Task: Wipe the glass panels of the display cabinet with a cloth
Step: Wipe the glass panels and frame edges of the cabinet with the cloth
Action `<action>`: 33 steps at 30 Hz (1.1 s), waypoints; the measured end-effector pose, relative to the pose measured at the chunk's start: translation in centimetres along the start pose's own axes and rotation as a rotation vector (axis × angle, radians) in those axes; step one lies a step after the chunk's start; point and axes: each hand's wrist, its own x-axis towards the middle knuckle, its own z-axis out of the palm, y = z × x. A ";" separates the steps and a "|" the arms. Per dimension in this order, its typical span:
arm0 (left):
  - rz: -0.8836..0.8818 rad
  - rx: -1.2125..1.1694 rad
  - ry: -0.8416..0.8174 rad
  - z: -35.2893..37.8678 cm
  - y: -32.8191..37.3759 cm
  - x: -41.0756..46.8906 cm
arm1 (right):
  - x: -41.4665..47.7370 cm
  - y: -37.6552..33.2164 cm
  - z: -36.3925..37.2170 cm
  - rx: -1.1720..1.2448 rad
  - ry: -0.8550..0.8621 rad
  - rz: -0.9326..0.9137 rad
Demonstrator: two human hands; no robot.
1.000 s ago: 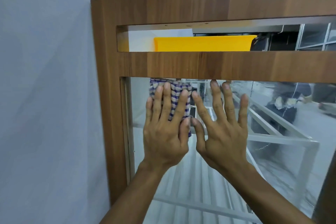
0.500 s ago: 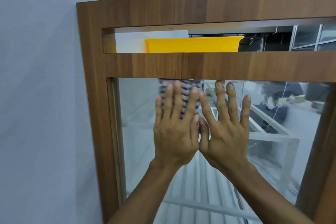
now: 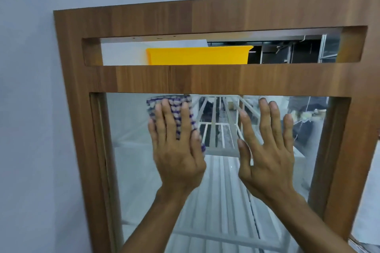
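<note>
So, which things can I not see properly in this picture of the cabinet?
1. The cloth: head view, mostly covered by the left hand; only its top and right edge show.
2. The glass panel: its lower part is cut off by the picture's bottom edge.
3. The yellow object: its lower part is hidden behind the wooden rail; what it is, unclear.
4. The right hand: whether it touches the glass cannot be told.

two hands (image 3: 177, 156) (image 3: 267, 158), one cloth (image 3: 164, 99), one glass panel (image 3: 129, 129), one yellow bin (image 3: 197, 56).
</note>
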 end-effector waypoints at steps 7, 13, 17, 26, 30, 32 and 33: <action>0.148 -0.007 -0.035 1.6 3.5 -1.0 | 0.1 3.0 -1.2 -0.076 0.013 0.007; 0.280 -0.046 -0.097 2.7 7.8 -1.0 | 0.2 4.1 -2.0 -0.081 0.018 -0.015; -0.048 0.005 0.013 3.0 8.5 -1.2 | -0.5 5.8 -4.2 0.024 0.049 -0.043; 0.020 -0.039 -0.008 5.4 15.0 -1.5 | 0.0 11.3 -8.1 0.062 0.004 -0.007; 0.284 -0.048 -0.086 6.0 17.0 -2.1 | -0.2 13.0 -8.7 0.085 -0.016 -0.062; 0.269 0.016 -0.047 6.3 15.7 -2.1 | -0.5 13.5 -8.8 0.106 -0.020 -0.073; 0.204 0.028 -0.018 6.4 16.0 -1.9 | -0.5 13.5 -8.7 0.132 -0.009 -0.063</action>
